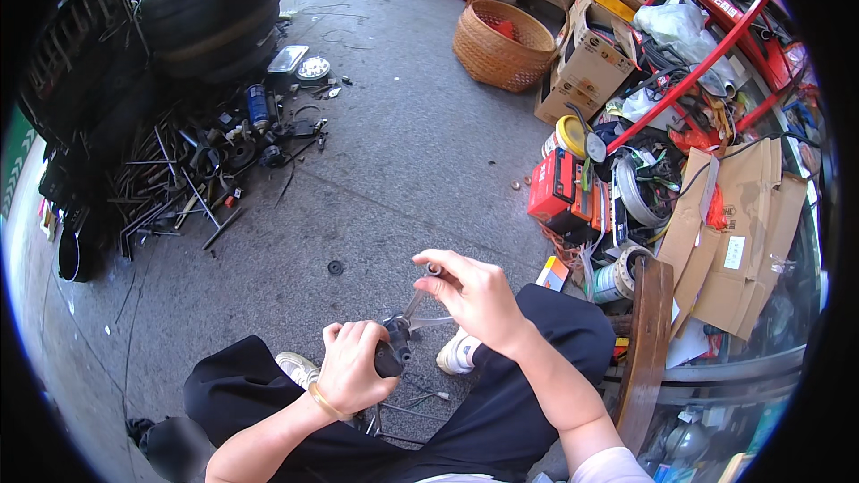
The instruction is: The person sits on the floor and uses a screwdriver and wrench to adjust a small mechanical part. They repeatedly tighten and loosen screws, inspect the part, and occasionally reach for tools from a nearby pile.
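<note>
Your left hand is closed in a fist around the dark grip of a small metal part held above your knees, while your right hand pinches the end of its thin silver lever between thumb and fingertips. Below them lie your black trousers and white shoes on the grey concrete floor. Farther out, a woven basket and cardboard boxes stand to your right, with scrap metal rods and stacked tyres to your left.
</note>
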A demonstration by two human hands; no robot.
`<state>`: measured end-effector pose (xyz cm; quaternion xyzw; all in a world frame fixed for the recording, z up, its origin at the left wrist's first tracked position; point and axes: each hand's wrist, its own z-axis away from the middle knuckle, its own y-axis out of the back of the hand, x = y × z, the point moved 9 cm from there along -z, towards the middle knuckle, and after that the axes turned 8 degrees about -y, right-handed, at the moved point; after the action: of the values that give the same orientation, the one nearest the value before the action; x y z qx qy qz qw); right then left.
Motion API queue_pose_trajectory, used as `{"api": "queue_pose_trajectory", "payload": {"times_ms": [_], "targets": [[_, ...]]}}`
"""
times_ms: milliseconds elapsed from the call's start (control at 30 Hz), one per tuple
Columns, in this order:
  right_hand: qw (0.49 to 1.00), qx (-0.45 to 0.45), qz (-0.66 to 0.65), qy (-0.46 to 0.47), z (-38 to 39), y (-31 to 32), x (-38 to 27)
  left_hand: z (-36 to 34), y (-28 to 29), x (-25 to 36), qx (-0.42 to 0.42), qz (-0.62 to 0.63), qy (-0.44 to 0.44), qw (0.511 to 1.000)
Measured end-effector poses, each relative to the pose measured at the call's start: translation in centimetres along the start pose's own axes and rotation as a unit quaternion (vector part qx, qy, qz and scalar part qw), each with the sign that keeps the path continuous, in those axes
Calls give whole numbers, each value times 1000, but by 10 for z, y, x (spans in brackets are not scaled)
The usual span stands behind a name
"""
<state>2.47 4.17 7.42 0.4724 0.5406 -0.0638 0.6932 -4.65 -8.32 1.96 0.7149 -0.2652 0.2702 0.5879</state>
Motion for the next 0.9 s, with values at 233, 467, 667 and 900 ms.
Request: {"api": "queue_pose_trajectory", "payload": {"times_ms": [233, 467, 667, 900], "targets": [[992, -126, 10, 3, -14, -25, -1, 0, -13, 10, -49, -10, -60, 997], [974, -207, 8, 90, -2, -53, -20, 5, -24, 5, -89, 23, -40, 995], [959, -263, -13, 105, 1, -60, -22, 6, -29, 7, -123, 46, -37, 991], [933, -344, -33, 102, 13, -69, -31, 7, -34, 10, -138, 92, -38, 985]]}}
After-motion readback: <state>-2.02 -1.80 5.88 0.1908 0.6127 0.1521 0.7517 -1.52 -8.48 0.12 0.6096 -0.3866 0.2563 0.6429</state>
